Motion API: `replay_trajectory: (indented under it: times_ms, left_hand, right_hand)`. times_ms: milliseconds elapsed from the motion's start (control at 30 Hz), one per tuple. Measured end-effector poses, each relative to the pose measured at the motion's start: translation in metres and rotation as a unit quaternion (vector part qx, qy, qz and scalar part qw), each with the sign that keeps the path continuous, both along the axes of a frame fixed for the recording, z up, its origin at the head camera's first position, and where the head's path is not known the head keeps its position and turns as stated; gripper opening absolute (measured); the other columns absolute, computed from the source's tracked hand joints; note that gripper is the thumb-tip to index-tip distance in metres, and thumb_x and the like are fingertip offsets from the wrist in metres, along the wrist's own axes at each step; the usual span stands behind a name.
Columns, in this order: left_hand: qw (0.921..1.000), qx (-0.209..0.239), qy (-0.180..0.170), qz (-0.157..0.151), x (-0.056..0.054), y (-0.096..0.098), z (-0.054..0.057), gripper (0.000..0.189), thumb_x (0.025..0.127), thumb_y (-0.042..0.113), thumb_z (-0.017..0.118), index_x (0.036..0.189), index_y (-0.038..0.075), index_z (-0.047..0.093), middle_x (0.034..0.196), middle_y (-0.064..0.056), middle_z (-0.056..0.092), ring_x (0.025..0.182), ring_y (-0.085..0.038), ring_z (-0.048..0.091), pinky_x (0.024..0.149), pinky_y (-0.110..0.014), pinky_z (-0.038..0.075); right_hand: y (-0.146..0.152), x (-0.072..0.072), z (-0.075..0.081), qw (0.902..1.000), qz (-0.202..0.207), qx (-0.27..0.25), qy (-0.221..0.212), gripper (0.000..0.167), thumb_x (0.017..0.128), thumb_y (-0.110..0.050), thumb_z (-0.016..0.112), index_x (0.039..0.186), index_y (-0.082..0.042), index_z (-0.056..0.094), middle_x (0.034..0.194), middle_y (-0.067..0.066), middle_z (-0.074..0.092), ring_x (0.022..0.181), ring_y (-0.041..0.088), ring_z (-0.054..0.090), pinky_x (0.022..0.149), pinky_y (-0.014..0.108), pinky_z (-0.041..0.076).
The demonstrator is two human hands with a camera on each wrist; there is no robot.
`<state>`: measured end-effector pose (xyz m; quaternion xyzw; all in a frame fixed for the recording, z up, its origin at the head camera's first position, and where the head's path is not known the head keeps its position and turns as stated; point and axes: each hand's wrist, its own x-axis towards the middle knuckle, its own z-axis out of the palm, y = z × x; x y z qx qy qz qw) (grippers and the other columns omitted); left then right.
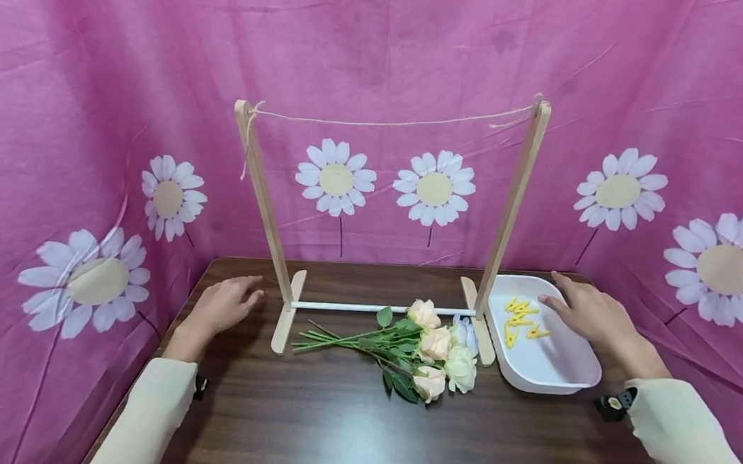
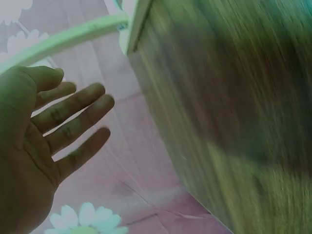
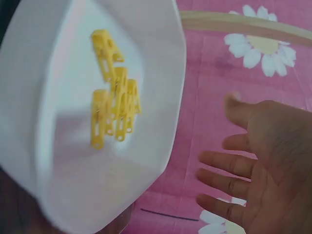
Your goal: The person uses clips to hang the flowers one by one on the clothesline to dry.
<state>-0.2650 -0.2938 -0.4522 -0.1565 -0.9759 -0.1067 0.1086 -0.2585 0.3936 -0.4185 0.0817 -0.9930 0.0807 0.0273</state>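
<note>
My left hand (image 1: 223, 307) hovers over the left side of the table, beside the wooden frame's left foot, fingers extended and holding nothing. Above the right edge of a white plastic basin (image 1: 567, 368) is my right hand (image 1: 586, 312), also with nothing in it; its fingers (image 3: 226, 183) are spread in the right wrist view. Several yellow clothespins (image 1: 519, 315) lie in the basin. Between the hands, a bunch of artificial roses (image 1: 435, 344) in peach, white and pale blue lies with its green stems (image 1: 333, 340) pointing left.
A wooden frame (image 1: 515, 198) stands at the back of the table (image 1: 334, 428), with a string (image 1: 378, 124) tied between its post tops and a white rod (image 1: 341, 307) joining them low down. Pink cloth (image 1: 383, 41) printed with daisies surrounds the table's back and sides.
</note>
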Motion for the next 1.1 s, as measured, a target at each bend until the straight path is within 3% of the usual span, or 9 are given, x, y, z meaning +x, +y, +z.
replay_trajectory:
  times_ms: [100, 200, 367, 667, 833, 1100]
  left_hand:
    - [0.9996, 0.01, 0.013, -0.024, 0.004, 0.009, 0.004, 0.023, 0.103, 0.019, 0.065, 0.118, 0.007, 0.078, 0.107, -0.013, 0.081, 0.095, -0.039, 0.077, 0.076, -0.061, 0.06]
    - [0.9986, 0.015, 0.023, -0.046, 0.008, 0.017, 0.005, 0.015, 0.1, 0.015, 0.068, 0.106, 0.009, 0.08, 0.092, -0.006, 0.081, 0.083, -0.032, 0.077, 0.07, -0.057, 0.06]
    - [0.9963, 0.023, 0.019, -0.08, 0.014, 0.031, 0.004, 0.007, 0.098, 0.012, 0.071, 0.095, 0.013, 0.078, 0.077, 0.003, 0.071, 0.066, -0.018, 0.062, 0.063, -0.049, 0.056]
    - [0.9925, 0.03, -0.015, -0.118, 0.018, 0.057, -0.003, 0.005, 0.096, 0.009, 0.074, 0.097, 0.012, 0.079, 0.084, 0.007, 0.072, 0.074, -0.009, 0.062, 0.068, -0.038, 0.056]
    - [0.9884, 0.03, -0.027, -0.146, 0.015, 0.072, -0.014, 0.011, 0.098, 0.007, 0.072, 0.105, 0.01, 0.079, 0.099, 0.002, 0.078, 0.091, -0.015, 0.072, 0.078, -0.039, 0.061]
    - [0.9814, 0.027, -0.075, -0.174, 0.014, 0.09, -0.03, 0.013, 0.097, 0.009, 0.074, 0.108, 0.011, 0.08, 0.11, -0.001, 0.072, 0.098, -0.017, 0.07, 0.086, -0.039, 0.061]
  right_hand:
    - [-0.005, -0.004, 0.004, 1.0, 0.004, -0.002, 0.005, 0.061, 0.108, -0.047, 0.058, 0.153, -0.006, 0.051, 0.14, 0.028, 0.066, 0.127, 0.057, 0.06, 0.089, 0.08, 0.049]
    - [-0.011, -0.01, 0.007, 0.9996, 0.022, -0.01, 0.015, 0.047, 0.105, -0.034, 0.064, 0.142, -0.005, 0.062, 0.123, 0.02, 0.076, 0.116, 0.05, 0.068, 0.082, 0.075, 0.053]
    - [-0.021, -0.018, 0.011, 0.999, 0.038, -0.018, 0.017, 0.034, 0.101, -0.024, 0.068, 0.128, -0.004, 0.071, 0.109, 0.015, 0.079, 0.102, 0.043, 0.073, 0.076, 0.069, 0.055]
    - [-0.03, -0.038, 0.007, 0.9984, 0.053, -0.021, 0.005, 0.026, 0.1, -0.021, 0.067, 0.119, -0.005, 0.077, 0.108, 0.015, 0.079, 0.099, 0.04, 0.073, 0.078, 0.066, 0.056]
    - [-0.037, -0.053, -0.005, 0.9982, 0.047, -0.033, -0.013, 0.025, 0.101, -0.017, 0.065, 0.119, -0.003, 0.076, 0.113, 0.021, 0.078, 0.101, 0.044, 0.073, 0.079, 0.065, 0.056]
    - [-0.034, -0.07, -0.028, 0.9969, 0.047, -0.035, -0.052, 0.029, 0.1, -0.012, 0.065, 0.124, 0.002, 0.074, 0.122, 0.027, 0.075, 0.116, 0.053, 0.067, 0.093, 0.07, 0.054]
